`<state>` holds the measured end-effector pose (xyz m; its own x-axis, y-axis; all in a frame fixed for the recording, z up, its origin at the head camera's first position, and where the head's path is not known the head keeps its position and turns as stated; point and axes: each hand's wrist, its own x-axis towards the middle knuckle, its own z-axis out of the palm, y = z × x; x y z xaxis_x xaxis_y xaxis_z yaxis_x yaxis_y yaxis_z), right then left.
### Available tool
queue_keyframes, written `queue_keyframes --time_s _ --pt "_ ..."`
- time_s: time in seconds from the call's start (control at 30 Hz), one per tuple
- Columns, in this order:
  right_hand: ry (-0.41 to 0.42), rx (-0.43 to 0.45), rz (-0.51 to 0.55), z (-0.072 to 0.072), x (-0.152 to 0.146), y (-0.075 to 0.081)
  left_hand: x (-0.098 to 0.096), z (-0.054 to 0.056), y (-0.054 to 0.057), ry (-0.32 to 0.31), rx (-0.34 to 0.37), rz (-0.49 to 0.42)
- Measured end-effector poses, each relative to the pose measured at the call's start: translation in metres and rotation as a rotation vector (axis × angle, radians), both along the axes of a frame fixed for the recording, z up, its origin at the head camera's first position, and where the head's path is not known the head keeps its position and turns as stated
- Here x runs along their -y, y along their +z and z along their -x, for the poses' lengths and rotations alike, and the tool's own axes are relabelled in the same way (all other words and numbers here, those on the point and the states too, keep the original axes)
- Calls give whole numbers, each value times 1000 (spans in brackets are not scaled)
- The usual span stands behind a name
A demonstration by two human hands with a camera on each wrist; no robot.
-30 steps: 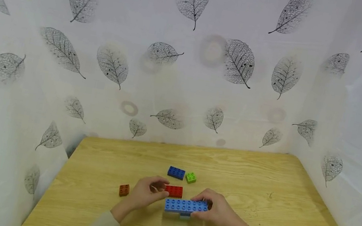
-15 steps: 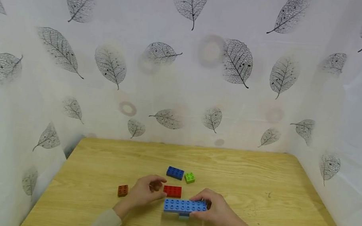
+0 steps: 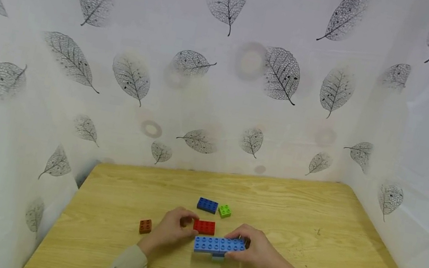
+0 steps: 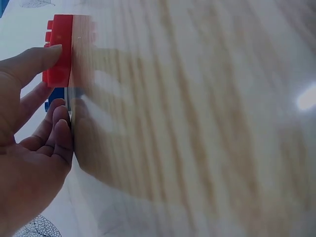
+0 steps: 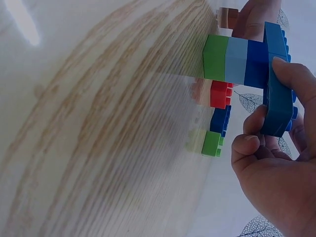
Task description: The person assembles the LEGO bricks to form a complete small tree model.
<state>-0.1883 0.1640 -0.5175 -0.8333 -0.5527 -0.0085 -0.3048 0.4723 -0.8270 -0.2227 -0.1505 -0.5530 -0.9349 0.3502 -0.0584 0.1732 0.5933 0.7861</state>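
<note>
Left hand (image 3: 171,228) first: thumb against the near side of the red brick (image 3: 204,227), index finger curled round the far side, so it has the left end in a light-looking pinch, the gap just the brick's width. Can't tell how firm that is, since the index fingertip is hidden.

Right hand (image 3: 256,250) pinches the right end of a bar of two blue bricks (image 3: 216,246), thumb on the near side, fingers behind. The bar sits across a little column: dark blue block (image 5: 255,64), pale blue block (image 5: 236,60), green block (image 5: 215,58) at the bottom.

The red brick is on the table (image 3: 292,205), just behind the bar's left half. Past it are a navy brick (image 3: 207,205) and a lime brick (image 3: 225,211) (practically neighbours), with an orange-brown brick (image 3: 145,226) left of the left hand.

My read: the step in hand is getting hold of red while the other hand steadies the stack. Next move calls for a firmer pinch, lifting without knocking the bar.
</note>
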Motion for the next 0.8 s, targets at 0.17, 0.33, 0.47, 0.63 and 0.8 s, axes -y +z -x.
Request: queue_keyframes --time_s 0.17,0.33,0.47,0.63,0.8 --pt "5 -7 0 0 0 0 0 2 -1 -2 10 20" --pt "7 -14 9 0 0 0 1 2 0 -1 15 -2" --pt "11 -16 19 0 -1 -1 2 1 -1 2 0 -12" --pt "8 -8 1 1 0 0 3 -1 4 15 -26 -30" --pt "4 -9 -14 2 0 0 3 -3 14 30 -54 -65"
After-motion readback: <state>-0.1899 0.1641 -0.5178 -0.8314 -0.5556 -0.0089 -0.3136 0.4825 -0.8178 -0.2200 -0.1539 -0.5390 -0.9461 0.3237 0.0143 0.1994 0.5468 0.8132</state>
